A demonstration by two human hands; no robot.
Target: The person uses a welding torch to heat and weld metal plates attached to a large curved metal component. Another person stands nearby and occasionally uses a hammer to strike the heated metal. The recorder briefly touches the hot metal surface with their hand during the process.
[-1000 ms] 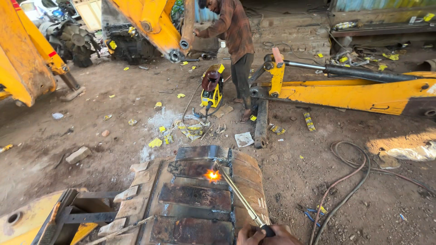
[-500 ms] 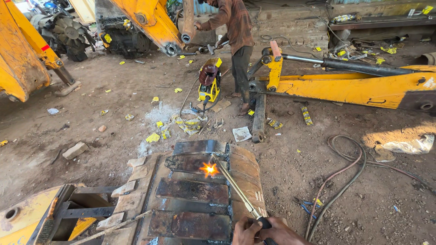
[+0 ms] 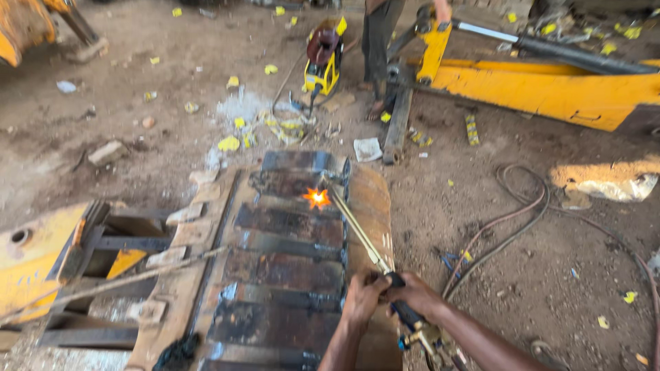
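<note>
Yellow frame [image 3: 31, 264]: at nine o'clock of the view, a yellow steel piece with a dark open frame beside it, lying on the dirt.
Thin rod [image 3: 117, 282]: lies slantwise across the frame toward the rusty plate.
Excavator bucket [image 3: 289, 268]: centre of the view, rusty ribbed steel with dark bands across it, its far end at twelve o'clock of the hands.
Flame [image 3: 317, 198]: bright orange spark on the bucket's upper part, at the torch tip.
Cutting torch [image 3: 361, 237]: long brass tube running from the flame down to five o'clock, into both hands.
Left hand [image 3: 362, 297]: fingers curled tight round the torch where the tube meets the dark handle.
Right hand [image 3: 416, 295]: closed round the dark handle, touching the left hand, at its three o'clock.
Hoses [image 3: 509, 227]: red and dark lines curling over the dirt at three o'clock of the torch.
Another person [image 3: 379, 41]: legs only, standing at twelve o'clock beside a small yellow machine [image 3: 324, 65].
Yellow boom [image 3: 550, 82]: at two o'clock, a long yellow arm with a dark cylinder on it.
</note>
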